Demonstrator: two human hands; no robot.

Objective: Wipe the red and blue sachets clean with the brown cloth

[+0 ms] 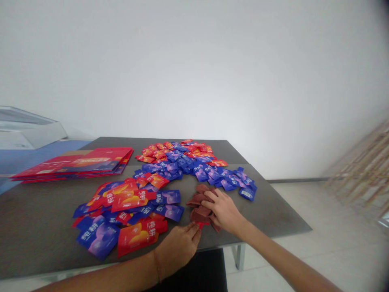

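A small heap of soft brown pouches, cloth-like in look, lies near the table's front edge. My right hand reaches over its right side, fingers curled onto one of the pouches. Thumb and fingers pressed together, my left hand pinches a small red packet at the near edge of the heap; most of that packet is hidden. To the left of the heap is a pile of larger red-orange packets and blue packets with pale print.
Small blue sachets and red sachets spread across the back of the dark table. Flat red and blue cartons are stacked at the left. Beyond them stands a white box on a blue surface. A white wall rises behind.
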